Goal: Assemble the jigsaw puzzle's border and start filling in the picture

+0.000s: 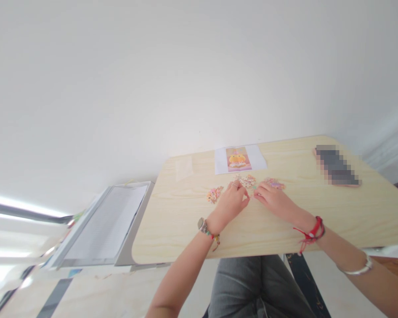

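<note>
Home room: plain wooden table [318,221]

Bright, even daylight — glare blows out the lower left edge, shadows on the table [185,229] stay faint, edges bend with wide-angle distortion, small details soft

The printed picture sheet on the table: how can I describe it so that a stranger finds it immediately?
Start at the pale wooden table. At its far edge, by the white wall, beyond both hands, lies the picture sheet. It is the only flat white paper with a pink and orange picture; the puzzle pieces nearer the hands are small loose clusters.
</note>
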A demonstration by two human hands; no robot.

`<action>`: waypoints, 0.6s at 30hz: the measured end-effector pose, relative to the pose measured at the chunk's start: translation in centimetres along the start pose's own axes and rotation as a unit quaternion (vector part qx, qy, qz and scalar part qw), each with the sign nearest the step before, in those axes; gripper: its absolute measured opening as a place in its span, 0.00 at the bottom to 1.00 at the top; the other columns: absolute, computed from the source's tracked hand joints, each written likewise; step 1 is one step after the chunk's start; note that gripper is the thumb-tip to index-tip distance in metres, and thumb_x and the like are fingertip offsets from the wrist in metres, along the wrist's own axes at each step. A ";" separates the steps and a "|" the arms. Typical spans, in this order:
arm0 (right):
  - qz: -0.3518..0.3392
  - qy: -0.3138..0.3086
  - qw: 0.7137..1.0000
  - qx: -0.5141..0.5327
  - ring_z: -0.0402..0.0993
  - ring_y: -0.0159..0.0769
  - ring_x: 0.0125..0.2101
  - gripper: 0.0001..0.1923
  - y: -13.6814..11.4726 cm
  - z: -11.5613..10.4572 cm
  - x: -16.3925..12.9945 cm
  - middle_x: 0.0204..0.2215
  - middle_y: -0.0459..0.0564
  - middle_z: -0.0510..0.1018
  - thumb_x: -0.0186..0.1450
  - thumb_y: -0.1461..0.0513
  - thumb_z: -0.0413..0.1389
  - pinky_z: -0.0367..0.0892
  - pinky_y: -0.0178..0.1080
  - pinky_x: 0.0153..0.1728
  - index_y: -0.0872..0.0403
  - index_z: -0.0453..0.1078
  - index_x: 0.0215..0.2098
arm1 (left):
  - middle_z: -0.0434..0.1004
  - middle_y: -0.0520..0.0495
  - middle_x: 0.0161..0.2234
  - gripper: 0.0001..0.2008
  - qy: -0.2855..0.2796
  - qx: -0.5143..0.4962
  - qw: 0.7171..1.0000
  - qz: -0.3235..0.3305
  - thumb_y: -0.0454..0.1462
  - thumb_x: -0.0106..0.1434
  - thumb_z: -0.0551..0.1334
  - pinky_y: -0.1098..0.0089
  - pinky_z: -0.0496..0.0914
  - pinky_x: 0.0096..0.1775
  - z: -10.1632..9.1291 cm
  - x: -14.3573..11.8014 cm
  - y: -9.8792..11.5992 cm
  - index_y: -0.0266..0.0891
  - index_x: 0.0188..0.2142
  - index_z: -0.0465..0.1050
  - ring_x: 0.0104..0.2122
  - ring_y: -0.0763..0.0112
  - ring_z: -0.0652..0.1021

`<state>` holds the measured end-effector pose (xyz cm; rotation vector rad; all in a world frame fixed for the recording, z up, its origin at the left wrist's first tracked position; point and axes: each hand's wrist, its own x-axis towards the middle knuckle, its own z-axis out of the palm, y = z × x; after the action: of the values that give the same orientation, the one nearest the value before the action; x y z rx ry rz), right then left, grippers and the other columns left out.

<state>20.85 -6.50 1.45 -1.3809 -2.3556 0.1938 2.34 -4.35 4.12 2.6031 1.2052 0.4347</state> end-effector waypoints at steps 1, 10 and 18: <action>0.008 0.012 1.000 -0.002 0.70 0.38 0.35 0.11 0.8 -0.5 -0.4 0.33 0.51 0.70 0.67 0.62 0.44 0.66 0.40 0.35 0.53 0.67 0.32 | 0.66 0.44 0.38 0.05 -0.002 -0.002 1.000 0.014 0.34 0.60 0.58 0.66 0.67 0.46 0.3 0.9 0.5 0.37 0.35 0.71 0.41 0.66 0.70; 0.083 0.031 0.996 -0.014 0.69 0.36 0.31 0.12 6.9 -2.9 -1.7 0.31 0.50 0.69 0.67 0.61 0.43 0.67 0.40 0.33 0.51 0.66 0.30 | 0.65 0.42 0.38 0.07 -0.022 0.005 0.999 0.031 0.34 0.60 0.56 0.66 0.69 0.40 2.3 8.1 4.1 0.36 0.37 0.71 0.38 0.64 0.71; 0.085 0.027 0.995 -0.033 0.69 0.38 0.30 0.11 7.8 -3.1 -0.8 0.30 0.51 0.69 0.66 0.61 0.45 0.65 0.41 0.33 0.51 0.65 0.29 | 0.64 0.41 0.41 0.07 -0.004 0.018 1.000 -0.006 0.34 0.60 0.58 0.63 0.69 0.42 1.5 6.8 2.4 0.37 0.38 0.70 0.42 0.61 0.69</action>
<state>28.69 -3.51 1.58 -1.5998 -2.2181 0.1254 8.80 -0.76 4.65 2.6239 1.2364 0.4022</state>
